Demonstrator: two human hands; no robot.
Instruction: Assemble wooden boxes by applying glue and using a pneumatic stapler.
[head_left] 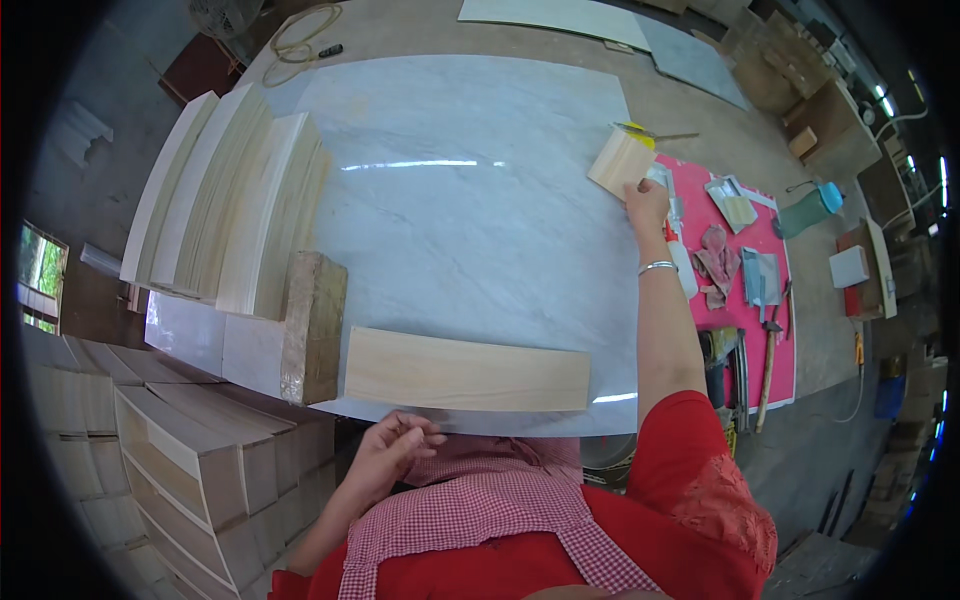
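Two hands: right (645, 200) grips a pale wood block (621, 162); left (395, 445) loosely curled, holding nothing.

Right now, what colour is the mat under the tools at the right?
Bright pink mat, seen best in the head view, beside the right hand.

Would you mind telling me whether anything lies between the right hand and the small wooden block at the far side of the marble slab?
Nothing visible does. The right hand already touches the small wooden block at its near edge on the marble slab. The glue bottle lies beside the wrist, not between them.
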